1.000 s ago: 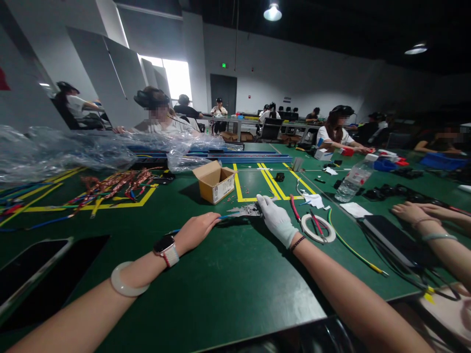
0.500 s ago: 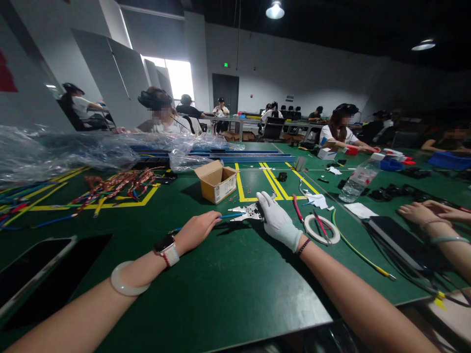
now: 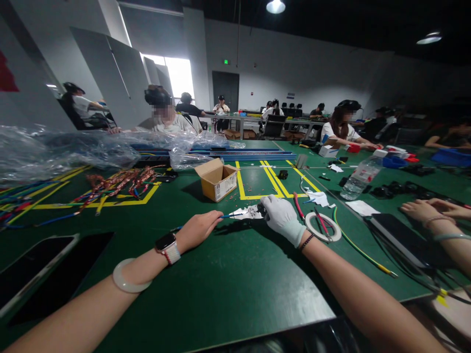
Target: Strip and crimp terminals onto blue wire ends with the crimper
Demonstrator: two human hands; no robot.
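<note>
My right hand (image 3: 283,215), in a pale glove, is wrapped round the handles of a wire stripper (image 3: 249,212). The tool's silver jaws point left and are closed about the end of a blue wire (image 3: 228,215). Bare, with a watch and a bangle on the arm, my left hand (image 3: 200,228) pinches that wire just left of the jaws. The wire's other end comes out behind my left hand. Both hands are over the green table (image 3: 228,294), and the stripper's handles are mostly hidden by the glove.
Beyond the stripper stands an open cardboard box (image 3: 217,184). Copper-ended wires (image 3: 121,184) lie in a pile at left, by plastic film (image 3: 73,149). To the right are a tape roll (image 3: 336,233), a green-yellow wire (image 3: 358,250), a water bottle (image 3: 362,176) and a co-worker's hands (image 3: 427,213).
The stripper's jaws, apart earlier, have come together on the blue wire. My right hand's fingers have closed further round the handles. My left hand has barely moved.
</note>
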